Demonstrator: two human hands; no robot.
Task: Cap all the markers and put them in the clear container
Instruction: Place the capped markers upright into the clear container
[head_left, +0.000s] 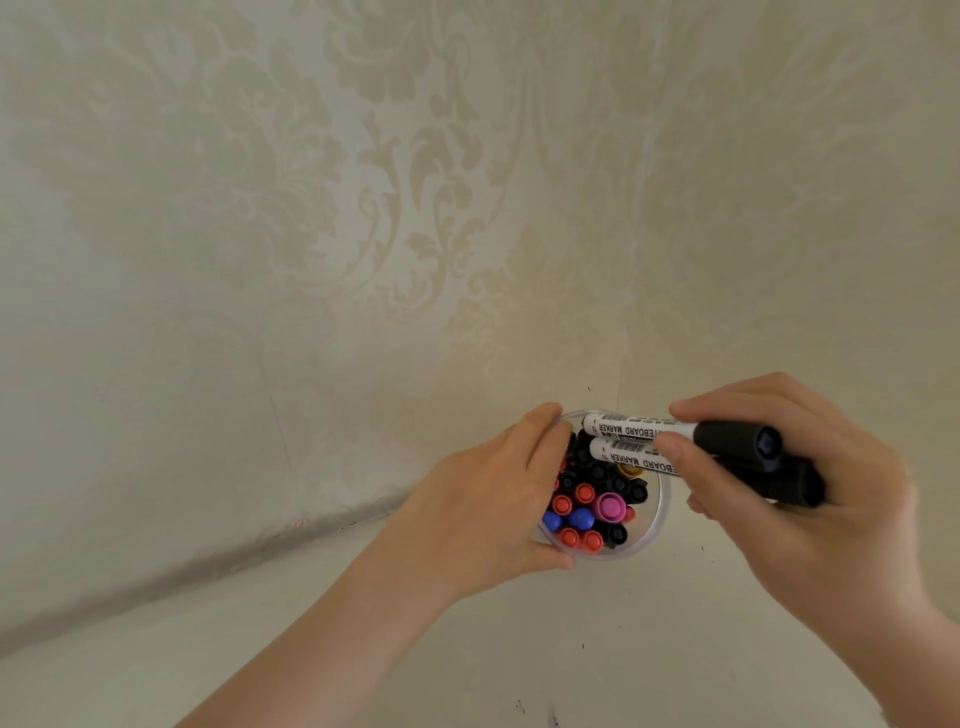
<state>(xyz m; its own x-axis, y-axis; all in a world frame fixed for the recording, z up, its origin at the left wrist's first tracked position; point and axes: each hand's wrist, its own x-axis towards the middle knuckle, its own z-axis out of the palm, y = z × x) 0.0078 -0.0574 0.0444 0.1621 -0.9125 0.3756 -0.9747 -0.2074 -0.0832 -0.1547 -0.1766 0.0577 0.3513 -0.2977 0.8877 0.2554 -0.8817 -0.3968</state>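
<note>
A clear round container (658, 525) stands on the pale table, packed with several upright capped markers showing red, blue, black, pink and yellow caps (587, 512). My left hand (493, 499) wraps around the container's left side, fingers over the far rim and thumb at the near rim. My right hand (789, 499) holds two white whiteboard markers (636, 439) with black caps side by side, lying roughly level above the container's far rim, butt ends pointing left. Their black caps (748, 447) stick out between thumb and fingers.
The off-white table (597, 649) meets a cream damask-patterned wall (415, 208) close behind the container. A few small dark ink specks mark the table near the front edge (550, 719).
</note>
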